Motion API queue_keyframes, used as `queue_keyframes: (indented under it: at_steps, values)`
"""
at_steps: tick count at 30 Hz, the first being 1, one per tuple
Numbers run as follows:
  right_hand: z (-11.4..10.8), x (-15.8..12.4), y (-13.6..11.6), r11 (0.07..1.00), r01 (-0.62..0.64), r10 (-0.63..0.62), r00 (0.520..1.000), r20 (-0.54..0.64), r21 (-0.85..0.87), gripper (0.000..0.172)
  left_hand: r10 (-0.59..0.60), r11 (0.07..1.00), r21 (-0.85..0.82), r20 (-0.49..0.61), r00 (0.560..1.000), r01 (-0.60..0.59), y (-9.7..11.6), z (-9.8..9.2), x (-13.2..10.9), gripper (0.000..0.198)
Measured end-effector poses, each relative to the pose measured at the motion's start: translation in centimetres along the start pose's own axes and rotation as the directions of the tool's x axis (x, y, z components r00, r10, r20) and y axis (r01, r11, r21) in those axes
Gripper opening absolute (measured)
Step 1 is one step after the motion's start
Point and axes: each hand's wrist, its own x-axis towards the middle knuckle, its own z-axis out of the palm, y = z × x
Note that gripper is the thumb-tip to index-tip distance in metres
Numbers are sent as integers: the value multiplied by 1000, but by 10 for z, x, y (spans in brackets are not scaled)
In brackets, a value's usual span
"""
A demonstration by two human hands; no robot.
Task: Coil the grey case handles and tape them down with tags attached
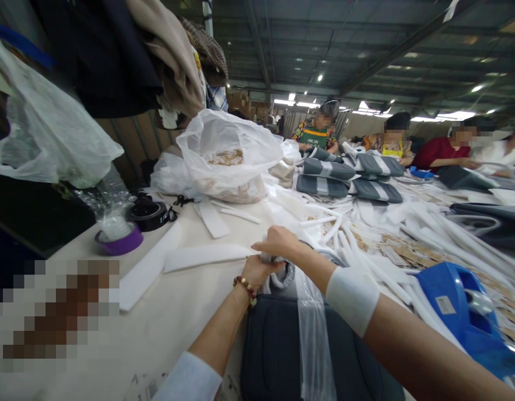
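Dark grey padded cushion (274, 345): matte fabric with stitched panels. It lies flat on the pale table (177, 317) at the near edge, long axis running away from the camera, near end cut off by the frame. The far end narrows to a lighter grey rounded neck (284, 277).

Clear plastic film (313, 334): thin, wrinkled, translucent, draped as a strip lengthwise over the cushion's middle, from the neck toward the near end. At the top it gathers into a white bunched end (269, 258), pinched between left hand (257, 271) and right hand (278, 242), just above the neck.
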Motion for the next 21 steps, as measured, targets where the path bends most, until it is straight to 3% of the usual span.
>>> queue_keyframes:
  at_steps: [6,14,17,21]
  values:
    - [5,-2,-2,999,-28,30,997,-69,24,34,-25,993,119,14,1000,23,-2,1,3,20]
    - [7,9,14,995,-61,66,995,-74,73,25,-27,978,208,104,994,5,0,-3,-8,8]
    - [10,11,14,991,-83,89,994,-60,101,30,-18,966,258,124,992,-14,1,-4,-10,4]
    - [3,5,18,980,-65,78,995,-67,186,41,-3,924,381,72,997,-25,0,-4,-12,24]
